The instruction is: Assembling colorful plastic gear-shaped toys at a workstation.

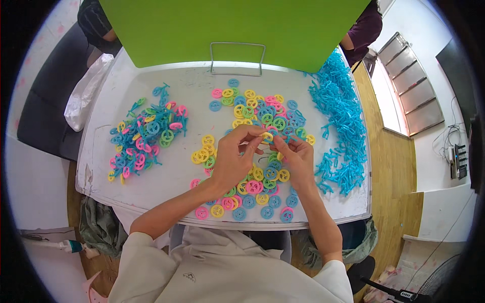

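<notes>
Both hands, left (pixel 233 157) and right (pixel 298 157), pinch a yellow wheel (pixel 267 136), seemingly lying flat between fingertips.

Honestly we can't tell how the yellow wheel (pixel 267 136) is gripped, since the fingers (pixel 251 132) of both hands cover most of it. Wheels under the left hand (pixel 230 161) and right hand (pixel 298 159) are hidden too. The green board (pixel 237 28) blocks the desk's (pixel 197 83) far edge and most of 2 people behind it.
</notes>
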The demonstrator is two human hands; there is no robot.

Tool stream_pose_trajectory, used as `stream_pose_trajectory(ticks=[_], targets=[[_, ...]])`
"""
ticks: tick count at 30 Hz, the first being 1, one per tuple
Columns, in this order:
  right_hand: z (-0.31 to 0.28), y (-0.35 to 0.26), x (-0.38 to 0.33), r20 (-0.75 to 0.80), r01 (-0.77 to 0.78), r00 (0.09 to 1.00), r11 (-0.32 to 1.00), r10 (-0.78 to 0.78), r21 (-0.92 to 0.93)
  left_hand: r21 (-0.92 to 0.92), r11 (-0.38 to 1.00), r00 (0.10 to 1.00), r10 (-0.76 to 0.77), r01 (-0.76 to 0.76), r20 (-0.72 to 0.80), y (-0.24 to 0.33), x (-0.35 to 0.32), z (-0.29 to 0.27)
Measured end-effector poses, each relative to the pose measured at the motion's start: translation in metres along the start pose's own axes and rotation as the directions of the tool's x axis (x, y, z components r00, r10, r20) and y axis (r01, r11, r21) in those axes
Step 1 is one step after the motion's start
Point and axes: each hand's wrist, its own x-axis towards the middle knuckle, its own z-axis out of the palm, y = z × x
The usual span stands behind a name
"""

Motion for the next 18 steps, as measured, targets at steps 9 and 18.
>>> stream_pose_trajectory(ticks=[9,18], targets=[[0.007,-0.002,-0.004,-0.045,0.394,0.895,0.835,-0.443,-0.384,-0.031,0.993,0.99,-0.113,0.116,0.08,-0.004,0.009,-0.013],[-0.02,-0.01,0.012,0.21,0.658,0.726,0.572,-0.655,-0.49,0.106,0.994,1.0,-0.026,0.025,0.003,0.006,0.015,-0.03]])
